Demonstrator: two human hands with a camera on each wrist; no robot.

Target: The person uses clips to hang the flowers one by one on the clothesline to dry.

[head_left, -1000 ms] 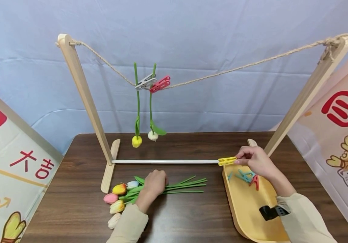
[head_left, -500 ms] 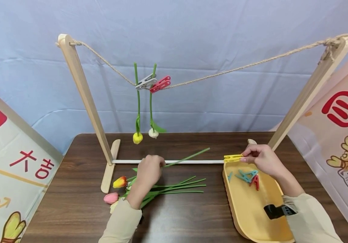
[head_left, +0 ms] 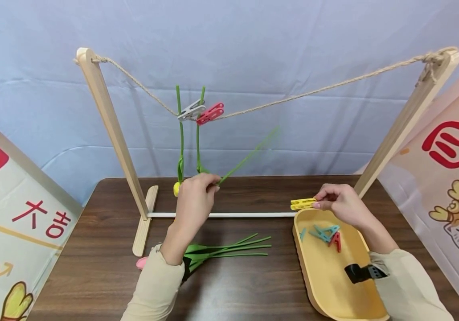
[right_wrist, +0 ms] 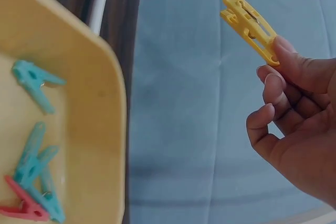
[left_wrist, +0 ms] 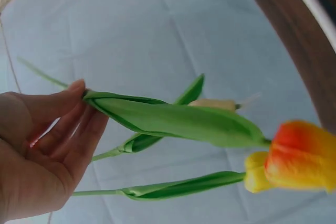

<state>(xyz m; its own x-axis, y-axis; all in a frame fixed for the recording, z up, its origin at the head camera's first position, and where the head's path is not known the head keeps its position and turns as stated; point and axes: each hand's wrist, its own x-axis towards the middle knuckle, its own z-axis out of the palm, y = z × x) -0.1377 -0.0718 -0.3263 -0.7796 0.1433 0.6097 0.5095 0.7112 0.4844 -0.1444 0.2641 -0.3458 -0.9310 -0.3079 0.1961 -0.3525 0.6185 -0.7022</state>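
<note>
My left hand (head_left: 195, 200) pinches an artificial tulip by its green stem (head_left: 249, 156), which slants up to the right. In the left wrist view this tulip's red-and-yellow bloom (left_wrist: 299, 156) and long leaf (left_wrist: 178, 121) point away from the fingertips. My right hand (head_left: 342, 205) pinches a yellow clothespin (head_left: 303, 204) by its handle end, over the far rim of the tray. Two tulips hang bloom-down from the rope, one under a grey clothespin (head_left: 191, 110), one under a red clothespin (head_left: 210, 113). The left hand partly covers their blooms in the head view.
The rope (head_left: 317, 92) sags between two wooden posts (head_left: 109, 120), joined low by a white rod (head_left: 249, 215). More tulips (head_left: 229, 250) lie on the table, partly behind the left sleeve. A yellow tray (head_left: 321, 285) at right holds teal clothespins (head_left: 323, 232) and a red one (head_left: 335, 241).
My left hand has lifted the red-and-yellow tulip off the pile and up towards the rope. The right hand still holds the yellow clothespin, having shifted only slightly.
</note>
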